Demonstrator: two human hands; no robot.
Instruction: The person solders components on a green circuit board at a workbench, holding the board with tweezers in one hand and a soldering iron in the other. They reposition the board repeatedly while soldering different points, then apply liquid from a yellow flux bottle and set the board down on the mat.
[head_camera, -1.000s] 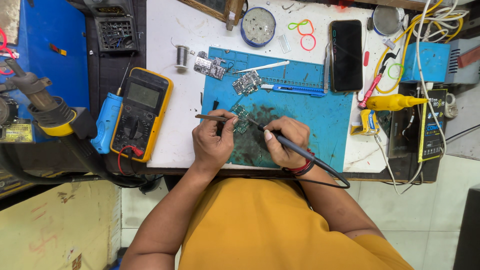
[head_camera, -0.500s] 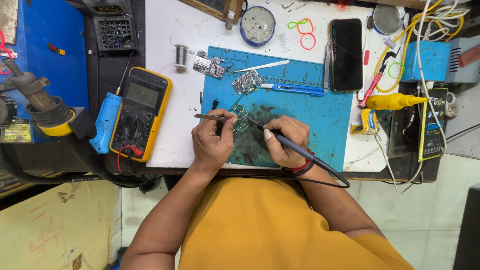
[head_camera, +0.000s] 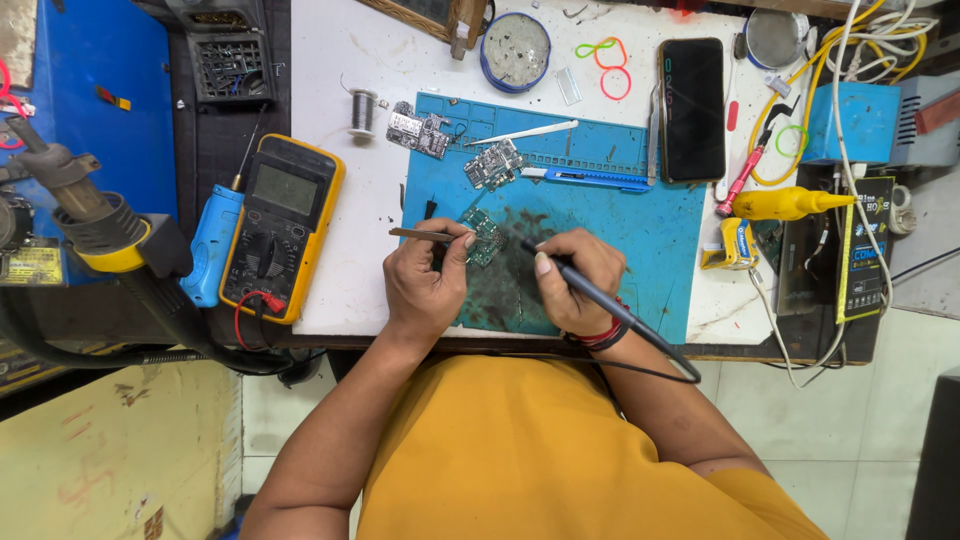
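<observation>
A small green circuit board (head_camera: 484, 234) lies on the blue work mat (head_camera: 640, 220). My left hand (head_camera: 425, 285) grips metal tweezers (head_camera: 420, 234) whose tips rest at the board's left edge. My right hand (head_camera: 575, 280) holds a dark soldering iron (head_camera: 600, 300) like a pen, its tip touching the board from the right. The iron's black cord runs back past my right wrist.
Two more circuit boards (head_camera: 490, 165) (head_camera: 420, 130) lie at the mat's far left. A yellow multimeter (head_camera: 280, 225) sits left, a black phone (head_camera: 692, 108) and blue knife (head_camera: 585, 178) farther back, a round tin (head_camera: 515, 50) at the rear, a yellow bottle (head_camera: 785, 203) right.
</observation>
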